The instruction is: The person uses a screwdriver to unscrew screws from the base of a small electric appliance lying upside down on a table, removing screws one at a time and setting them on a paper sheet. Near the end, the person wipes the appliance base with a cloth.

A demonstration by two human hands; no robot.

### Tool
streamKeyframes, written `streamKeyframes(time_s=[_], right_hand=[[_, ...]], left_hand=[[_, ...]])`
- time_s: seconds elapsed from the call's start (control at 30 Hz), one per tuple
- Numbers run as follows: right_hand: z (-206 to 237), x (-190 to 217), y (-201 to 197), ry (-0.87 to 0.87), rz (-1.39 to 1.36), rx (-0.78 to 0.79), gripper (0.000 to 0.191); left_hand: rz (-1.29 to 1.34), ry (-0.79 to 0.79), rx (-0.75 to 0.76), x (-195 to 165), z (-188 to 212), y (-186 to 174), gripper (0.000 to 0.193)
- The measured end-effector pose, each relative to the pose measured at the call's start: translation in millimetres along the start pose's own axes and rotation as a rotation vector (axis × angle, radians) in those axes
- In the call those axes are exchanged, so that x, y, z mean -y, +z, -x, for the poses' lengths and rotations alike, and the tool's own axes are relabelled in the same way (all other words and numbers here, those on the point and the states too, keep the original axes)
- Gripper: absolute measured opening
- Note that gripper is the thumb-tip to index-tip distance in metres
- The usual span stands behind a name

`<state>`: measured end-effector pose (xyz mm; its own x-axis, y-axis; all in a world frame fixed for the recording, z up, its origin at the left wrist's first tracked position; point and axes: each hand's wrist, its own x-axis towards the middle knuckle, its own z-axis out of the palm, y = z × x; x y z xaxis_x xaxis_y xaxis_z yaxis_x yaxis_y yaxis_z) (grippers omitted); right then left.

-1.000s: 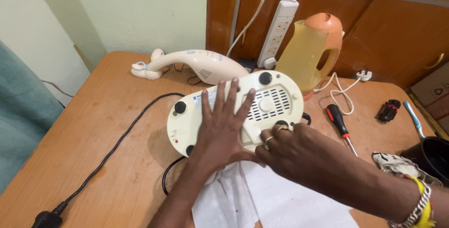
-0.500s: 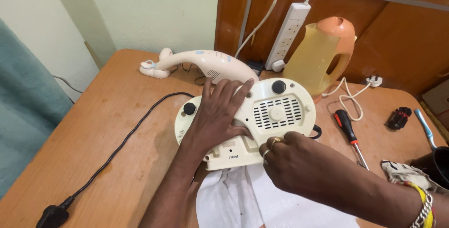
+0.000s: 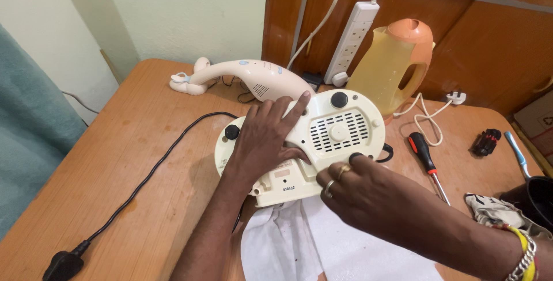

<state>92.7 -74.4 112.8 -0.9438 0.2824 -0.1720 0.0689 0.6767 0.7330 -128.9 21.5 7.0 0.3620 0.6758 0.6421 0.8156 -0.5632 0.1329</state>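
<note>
Near the middle of the desk point(image 3: 115, 166) lies a cream appliance base point(image 3: 299, 145), underside up, partly on a white cloth point(image 3: 322, 246). Left hand point(image 3: 265, 137) rests flat on it, grip spread — right hand point(image 3: 368, 192) curls at its near edge, fingertips on a black rubber foot point(image 3: 355, 156). A screwdriver point(image 3: 426, 157) lies toward the right edge.

Things I see lying around on the wooden table point(image 3: 103, 160)

At the back I see a cream hand-held machine point(image 3: 242, 76) lying on its side, a white power strip point(image 3: 348, 42) leaning on the brown wall, and a yellow jug with an orange lid point(image 3: 391, 65). A screwdriver with a red and black handle point(image 3: 425, 154) lies to the right. A white plug point(image 3: 455, 97) sits near the jug. A black plug point(image 3: 63, 265) lies near me on the left.
</note>
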Motion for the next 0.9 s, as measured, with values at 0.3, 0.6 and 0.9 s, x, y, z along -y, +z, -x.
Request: streamKeyframes(time_s=[0.3,0.6,0.9], right_hand=[[-10.5,5.1,10.4,0.138,0.006,-0.018,0.025],[-14.0,1.4,-2.8,-0.103,-0.012,0.213,0.014],[-9.0,3.6,1.6,0.142,0.032,-0.294,0.029]], left_hand=[[0.012,0.015,-0.030,-5.2,2.8,-3.2,0.127],[0.015,0.000,-0.019,-5.7,1.9,-1.6,0.126],[0.023,0.010,-0.050,-2.0,1.8,0.5,0.125]])
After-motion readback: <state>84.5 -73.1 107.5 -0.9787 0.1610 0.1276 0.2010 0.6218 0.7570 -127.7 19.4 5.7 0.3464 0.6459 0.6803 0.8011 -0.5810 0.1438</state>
